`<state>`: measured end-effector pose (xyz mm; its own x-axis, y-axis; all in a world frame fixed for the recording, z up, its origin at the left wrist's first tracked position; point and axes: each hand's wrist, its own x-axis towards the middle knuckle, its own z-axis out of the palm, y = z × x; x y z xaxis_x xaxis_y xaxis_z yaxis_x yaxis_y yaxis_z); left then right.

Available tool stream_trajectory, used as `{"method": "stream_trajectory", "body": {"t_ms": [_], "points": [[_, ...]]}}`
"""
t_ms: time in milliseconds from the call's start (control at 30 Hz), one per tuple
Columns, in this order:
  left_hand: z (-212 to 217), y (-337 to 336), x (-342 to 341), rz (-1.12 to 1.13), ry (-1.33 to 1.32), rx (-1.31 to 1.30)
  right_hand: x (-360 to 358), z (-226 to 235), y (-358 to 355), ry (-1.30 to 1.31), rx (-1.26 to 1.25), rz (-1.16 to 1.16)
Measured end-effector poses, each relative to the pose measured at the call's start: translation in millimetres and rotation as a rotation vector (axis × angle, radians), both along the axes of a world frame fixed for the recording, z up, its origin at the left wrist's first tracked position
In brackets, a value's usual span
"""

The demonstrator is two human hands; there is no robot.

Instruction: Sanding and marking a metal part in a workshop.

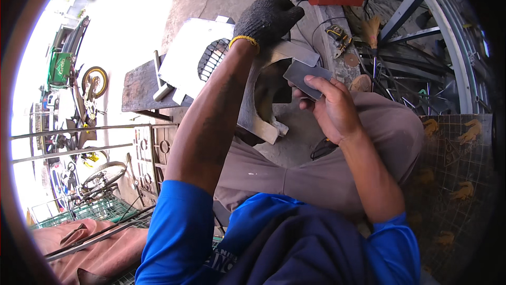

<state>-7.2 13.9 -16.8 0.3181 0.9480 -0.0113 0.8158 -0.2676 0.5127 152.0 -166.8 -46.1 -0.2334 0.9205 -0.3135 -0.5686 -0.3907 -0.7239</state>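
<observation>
- Left hand (268, 19), gloved, closed over the far edge of the bent metal bracket (263, 103) above the knees.
- Right hand (332, 108) (bare) pinches a small metal plate (301, 75) beside it; sharp edges could cut, or the plate could slip.

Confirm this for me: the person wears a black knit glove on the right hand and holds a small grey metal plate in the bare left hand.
Not quite: the sides are swapped. In the head view the black knit glove is on the left hand, which rests on the bent metal sheet, and the bare right hand holds the small grey metal plate.
</observation>
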Motion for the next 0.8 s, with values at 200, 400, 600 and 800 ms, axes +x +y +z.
{"method": "stream_trajectory", "body": {"t_ms": [200, 400, 600, 800], "points": [[4.5, -1.5, -10.7, 0.012, -0.385, 0.051, 7.3, 6.1, -0.2, -0.203, 0.205, 0.253], [3.8, -30.7, -52.8, -0.013, -0.382, 0.408, 10.3, 12.1, 2.5, -0.584, 0.466, 0.152], [4.3, -79.6, -98.6, -0.256, 0.071, 0.398, 22.3, 24.0, 15.7, -0.602, 0.333, -0.166], [7.0, -93.7, -72.5, -0.134, 0.213, 0.334, 16.0, 23.9, 24.1, -0.656, 0.387, -0.391]]}}
